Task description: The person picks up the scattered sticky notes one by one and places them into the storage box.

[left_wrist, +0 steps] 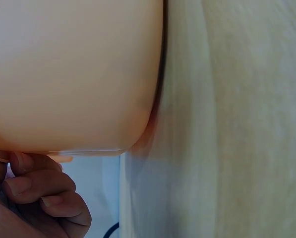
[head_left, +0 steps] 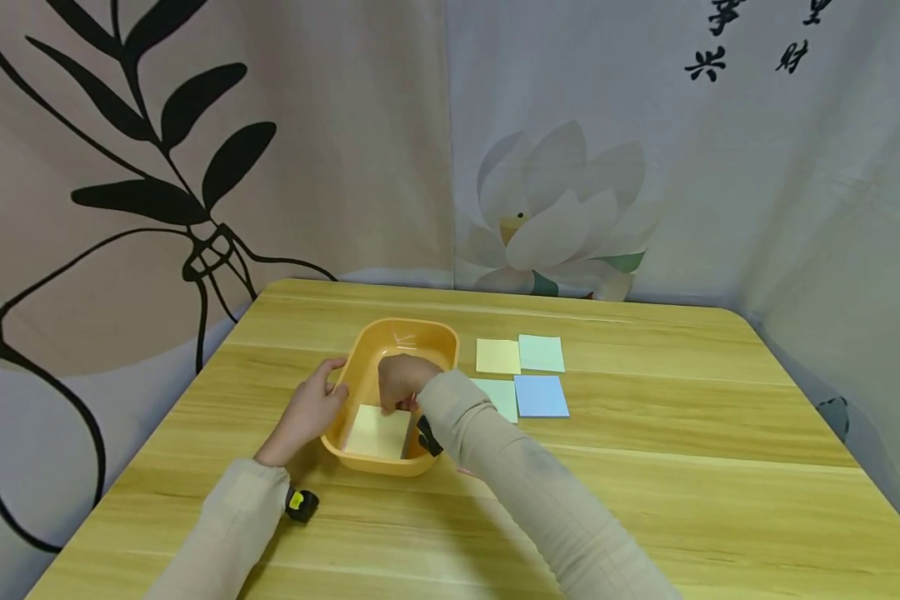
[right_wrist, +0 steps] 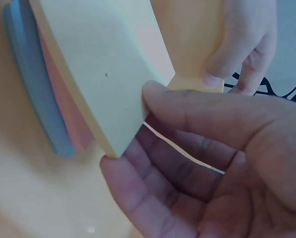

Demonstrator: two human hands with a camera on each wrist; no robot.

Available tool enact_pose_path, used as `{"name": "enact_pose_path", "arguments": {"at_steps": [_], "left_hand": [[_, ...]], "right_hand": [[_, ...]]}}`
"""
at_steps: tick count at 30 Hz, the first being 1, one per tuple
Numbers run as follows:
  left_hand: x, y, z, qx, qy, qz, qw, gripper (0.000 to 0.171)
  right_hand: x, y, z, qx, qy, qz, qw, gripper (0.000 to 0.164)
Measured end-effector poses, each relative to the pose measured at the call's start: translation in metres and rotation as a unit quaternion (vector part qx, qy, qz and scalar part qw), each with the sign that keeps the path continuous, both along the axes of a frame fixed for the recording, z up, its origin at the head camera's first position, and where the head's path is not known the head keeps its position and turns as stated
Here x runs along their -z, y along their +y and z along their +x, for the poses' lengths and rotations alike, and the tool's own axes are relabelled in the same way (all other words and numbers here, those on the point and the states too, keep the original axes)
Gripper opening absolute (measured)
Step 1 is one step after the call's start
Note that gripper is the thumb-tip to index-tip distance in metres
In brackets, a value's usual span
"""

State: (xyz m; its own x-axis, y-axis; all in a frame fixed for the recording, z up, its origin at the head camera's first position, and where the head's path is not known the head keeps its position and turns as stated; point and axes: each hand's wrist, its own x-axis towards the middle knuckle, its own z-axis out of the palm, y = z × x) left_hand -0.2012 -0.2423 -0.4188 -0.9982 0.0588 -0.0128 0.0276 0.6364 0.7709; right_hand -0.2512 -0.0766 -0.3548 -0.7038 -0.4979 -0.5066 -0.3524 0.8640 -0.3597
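An orange plastic basin (head_left: 381, 467) stands on the table, its near end toward me. My left hand (head_left: 313, 408) grips its left rim; in the left wrist view the fingers curl beside the basin's outer wall. Inside the basin my right hand (head_left: 405, 381) reaches down to a pale yellow sticky note pad (head_left: 375, 432). Seen from the right wrist, the thumb lies on the pad's face, and the fingers are at its edge, pinching a corner. Behind this pad, a pink pad (right_wrist: 63, 94) and a blue pad (right_wrist: 33, 84) stand tilted in the basin.
Right of the basin, sticky notes lie in a two-by-two group on the wooden table (head_left: 682, 450): a yellow square (head_left: 498, 356), a mint square (head_left: 542, 353), another mint one (head_left: 501, 398) partly behind the right sleeve, and a blue square (head_left: 542, 396). A printed curtain (head_left: 360, 150) hangs behind.
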Motion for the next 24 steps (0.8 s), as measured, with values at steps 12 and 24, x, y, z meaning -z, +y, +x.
{"name": "enact_pose_path", "arguments": {"at_steps": [12, 24], "left_hand": [[-0.0001, 0.0007, -0.0001, 0.001, 0.007, -0.001, 1.0000, 0.050], [0.0008, -0.0002, 0.0005, 0.002, 0.011, -0.003, 0.9999, 0.049]], "right_hand": [[-0.0029, 0.0045, 0.0032, 0.014, -0.022, -0.021, 0.999, 0.031], [-0.0041, 0.0044, 0.0029, 0.008, -0.008, -0.031, 0.999, 0.022]]}}
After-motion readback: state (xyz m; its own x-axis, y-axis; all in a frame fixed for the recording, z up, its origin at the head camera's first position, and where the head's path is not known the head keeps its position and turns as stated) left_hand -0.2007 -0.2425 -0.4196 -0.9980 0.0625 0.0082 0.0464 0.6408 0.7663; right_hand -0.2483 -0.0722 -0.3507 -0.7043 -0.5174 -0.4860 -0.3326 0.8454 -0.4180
